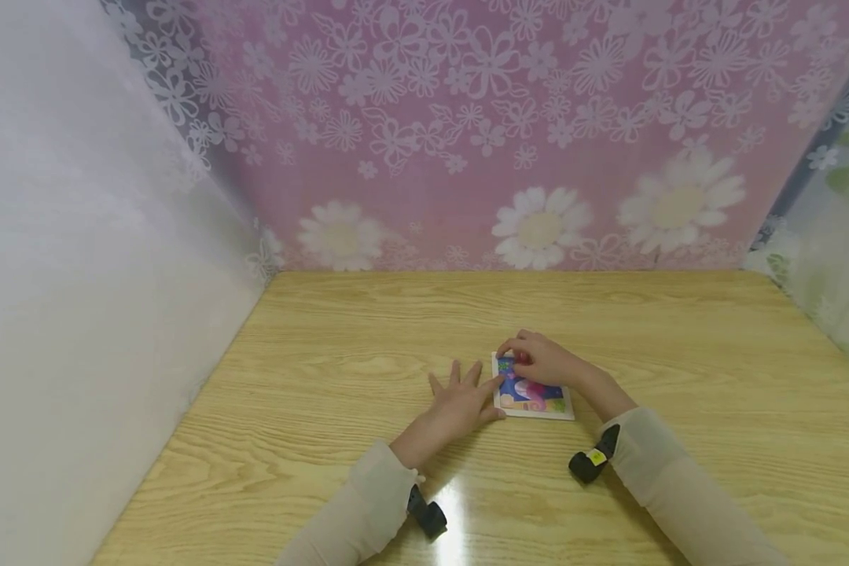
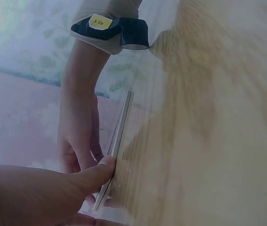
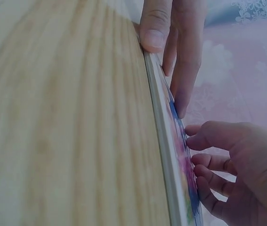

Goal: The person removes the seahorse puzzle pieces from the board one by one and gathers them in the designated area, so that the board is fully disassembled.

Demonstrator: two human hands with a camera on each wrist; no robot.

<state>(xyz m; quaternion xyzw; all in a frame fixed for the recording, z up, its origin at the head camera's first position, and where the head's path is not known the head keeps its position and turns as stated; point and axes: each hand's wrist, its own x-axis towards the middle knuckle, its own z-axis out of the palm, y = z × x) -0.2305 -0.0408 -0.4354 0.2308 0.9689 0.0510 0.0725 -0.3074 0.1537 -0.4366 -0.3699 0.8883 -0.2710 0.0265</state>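
A small picture board (image 1: 538, 416) with a white rim lies flat on the wooden table; its picture is blue with a pink figure. My left hand (image 1: 460, 405) is spread at its left side, thumb and index finger on the edge. In the left wrist view the left thumb (image 2: 95, 176) presses on the near end of the board (image 2: 124, 113). Over the board's upper part is my right hand (image 1: 546, 363), fingers bent and fingertips at the picture surface. From the right wrist view, I cannot tell whether the right fingertips (image 3: 194, 141) pinch a piece.
The wooden table (image 1: 325, 354) runs back to a pink flowered curtain (image 1: 424, 157). A pale wall (image 1: 113, 236) closes off the left side, and a flowered sheet (image 1: 828, 259) hangs on the right. Black bands (image 1: 589, 465) are worn on both sleeves.
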